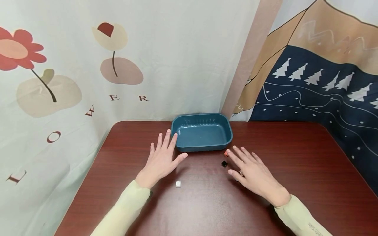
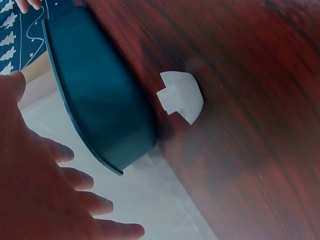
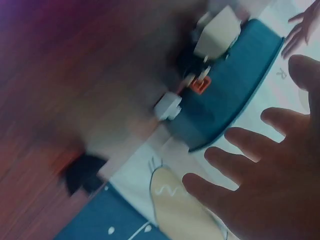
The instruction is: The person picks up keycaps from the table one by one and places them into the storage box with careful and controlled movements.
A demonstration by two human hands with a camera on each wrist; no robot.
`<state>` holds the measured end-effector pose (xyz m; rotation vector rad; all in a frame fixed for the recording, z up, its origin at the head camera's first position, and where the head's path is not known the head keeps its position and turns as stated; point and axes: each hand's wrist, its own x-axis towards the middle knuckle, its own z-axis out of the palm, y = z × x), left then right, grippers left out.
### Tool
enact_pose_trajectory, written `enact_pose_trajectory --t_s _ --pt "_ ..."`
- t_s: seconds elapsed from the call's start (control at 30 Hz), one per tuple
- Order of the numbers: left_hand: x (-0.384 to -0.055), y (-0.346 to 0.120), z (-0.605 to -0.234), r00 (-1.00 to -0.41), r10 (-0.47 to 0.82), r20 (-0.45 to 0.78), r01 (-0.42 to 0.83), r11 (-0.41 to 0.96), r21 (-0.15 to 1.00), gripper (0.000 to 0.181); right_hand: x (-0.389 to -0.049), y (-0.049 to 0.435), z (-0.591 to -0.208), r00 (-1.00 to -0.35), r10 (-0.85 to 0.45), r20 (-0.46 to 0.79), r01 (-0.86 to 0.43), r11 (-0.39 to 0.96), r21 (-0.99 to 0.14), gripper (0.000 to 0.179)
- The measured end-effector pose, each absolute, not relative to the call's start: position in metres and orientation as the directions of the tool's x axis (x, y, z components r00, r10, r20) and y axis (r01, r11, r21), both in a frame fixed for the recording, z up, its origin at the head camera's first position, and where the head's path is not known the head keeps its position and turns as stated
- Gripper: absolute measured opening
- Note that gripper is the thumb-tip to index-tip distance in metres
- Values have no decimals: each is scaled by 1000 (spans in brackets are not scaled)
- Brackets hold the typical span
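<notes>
Right now, left hand (image 1: 160, 160) is hovering left of center, fingers spread, gripping nothing; its index tip is overlapping the tray (image 1: 203, 136) rim, contact unclear, so a nudge could be shifting the tray. White keycap (image 1: 178, 184) is sitting alone, lower center; a dropping wrist could be knocking it. Tray is standing mid-frame. Black keycap (image 1: 224, 164) and orange keycap (image 1: 226, 153) are lying right of center. Right hand (image 1: 255, 173), fingers straight, holding nothing, is partly hiding a pale piece (image 1: 241, 172); blind grabbing could be scattering them.

Right hand (image 3: 285, 175), fingers apart, orange piece (image 3: 200, 86) and teal basin (image 3: 235, 90) beyond
</notes>
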<state>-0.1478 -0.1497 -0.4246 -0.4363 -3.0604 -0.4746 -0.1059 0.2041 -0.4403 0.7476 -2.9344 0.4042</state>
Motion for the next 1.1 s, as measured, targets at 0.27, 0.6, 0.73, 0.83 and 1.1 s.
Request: enact_pose_trajectory --t_s 0.27,0.6,0.73,0.83,1.1 --pt "-149 -148 -428 -961 274 43 275 916 292 94 -108 184 -447 -805 -549 223 -590 779 -211 62" --pt "-149 -147 -430 -959 282 10 274 923 271 93 -111 171 -453 -766 -601 228 -638 754 -157 45" --pt "-149 -146 -431 -960 281 2 272 925 265 93 -113 169 -456 -751 -606 261 -648 752 -120 38" --pt "-148 -146 -431 -961 278 5 269 927 262 94 -114 168 -456 -749 -606 269 -647 757 -97 33" --pt "-146 -146 -430 -961 277 -8 264 925 274 95 -115 166 -456 -740 -615 273 -651 756 -64 21"
